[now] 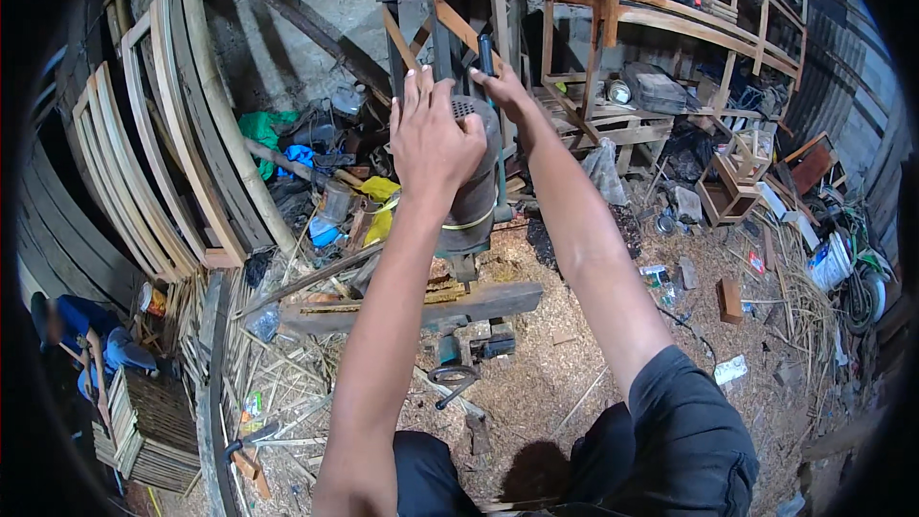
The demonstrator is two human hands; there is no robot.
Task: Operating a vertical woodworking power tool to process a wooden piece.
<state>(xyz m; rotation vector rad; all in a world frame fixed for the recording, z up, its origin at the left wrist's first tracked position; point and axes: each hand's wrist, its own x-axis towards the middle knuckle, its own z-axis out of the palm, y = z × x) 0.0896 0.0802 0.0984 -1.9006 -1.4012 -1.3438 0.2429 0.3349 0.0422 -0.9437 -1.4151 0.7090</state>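
Machine [476, 199], round and grey, stands at centre, just beyond a wooden plank [507, 301]. Left hand [436, 139]: fingers apart, over its left side; contact cannot be told. Right hand [504, 91]: clamped on a black handle [486, 56] at far right of it. Shavings [536, 383] lie near.

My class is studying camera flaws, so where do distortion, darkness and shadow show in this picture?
In the head view, the wooden frames at left bow with the fisheye bend; in the head view, black fills the corners; also in the head view, a dark rounded shadow falls on the sawdust between the legs.
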